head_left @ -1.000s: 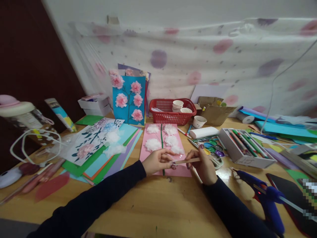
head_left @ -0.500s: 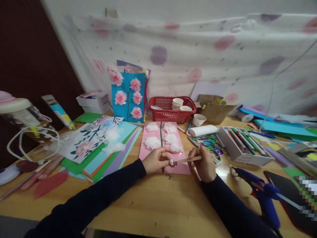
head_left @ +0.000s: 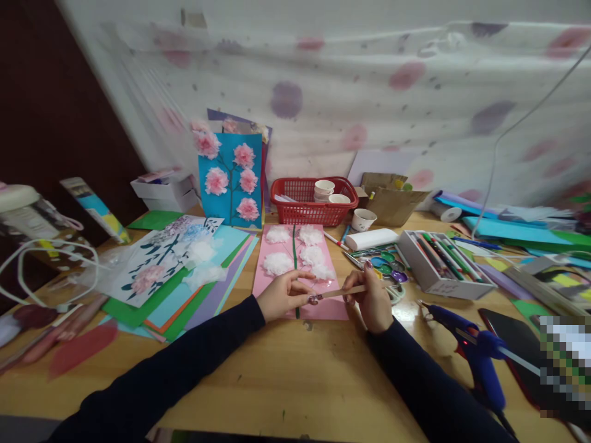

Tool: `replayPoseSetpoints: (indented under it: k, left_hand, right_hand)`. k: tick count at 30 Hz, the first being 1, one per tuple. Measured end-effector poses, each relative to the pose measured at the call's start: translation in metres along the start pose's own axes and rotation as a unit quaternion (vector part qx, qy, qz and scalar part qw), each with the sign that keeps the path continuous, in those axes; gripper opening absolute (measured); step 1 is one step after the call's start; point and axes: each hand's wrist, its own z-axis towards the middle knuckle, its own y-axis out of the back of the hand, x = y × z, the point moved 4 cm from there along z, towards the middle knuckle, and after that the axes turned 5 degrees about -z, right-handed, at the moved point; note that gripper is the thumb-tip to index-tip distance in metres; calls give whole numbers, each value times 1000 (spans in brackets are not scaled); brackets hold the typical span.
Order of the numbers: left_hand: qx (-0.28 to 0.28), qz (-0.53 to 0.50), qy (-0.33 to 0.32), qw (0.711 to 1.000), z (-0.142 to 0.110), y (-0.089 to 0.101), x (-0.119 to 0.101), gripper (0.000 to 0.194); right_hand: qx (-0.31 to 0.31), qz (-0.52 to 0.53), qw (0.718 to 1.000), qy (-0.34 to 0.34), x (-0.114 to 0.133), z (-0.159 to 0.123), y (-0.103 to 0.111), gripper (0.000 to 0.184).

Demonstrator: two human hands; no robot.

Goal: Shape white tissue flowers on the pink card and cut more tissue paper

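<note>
Both hands meet over the near end of a pink card point(head_left: 298, 271) that lies on the wooden table and carries white tissue flowers and a green paper stem. My right hand point(head_left: 369, 298) is closed on a thin wooden brush handle point(head_left: 339, 292) that points left. My left hand point(head_left: 284, 295) pinches the handle's tip between thumb and fingers. Dark sleeves cover both arms.
A paint palette point(head_left: 388, 271) and a white box of pens point(head_left: 436, 271) lie right of the card, a blue glue gun point(head_left: 471, 344) nearer me. A red basket point(head_left: 305, 212) with paper cups stands behind. Coloured sheets point(head_left: 184, 289) and a blue flower picture point(head_left: 231, 178) are at the left.
Both hands keep the same grip on the brush handle. The view has shifted slightly, so everything sits a little further left and higher.
</note>
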Motion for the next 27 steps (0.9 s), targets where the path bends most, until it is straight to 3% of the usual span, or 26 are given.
replayPoseSetpoints:
  k: [4,9,14,19,27]
  left_hand:
    - [-47,40,-11,998,2,5,-3,45]
    - [-98,118,-55,987,9,15,-24,43]
    - [-93,186,-70,976,20,9,-39,48]
    - [-87,254,-84,960,30,-8,-38,52]
    - [-68,417,-147,894,47,-18,-31,54]
  right_hand:
    - [-39,0,999,28,2,5,8,62]
    - [-123,-41,988,82,1,10,21,60]
    - [-123,-92,984,88,-9,13,21,60]
    - [-124,-95,984,81,-14,16,21,58]
    - [-130,-109,983,66,-12,18,22,57]
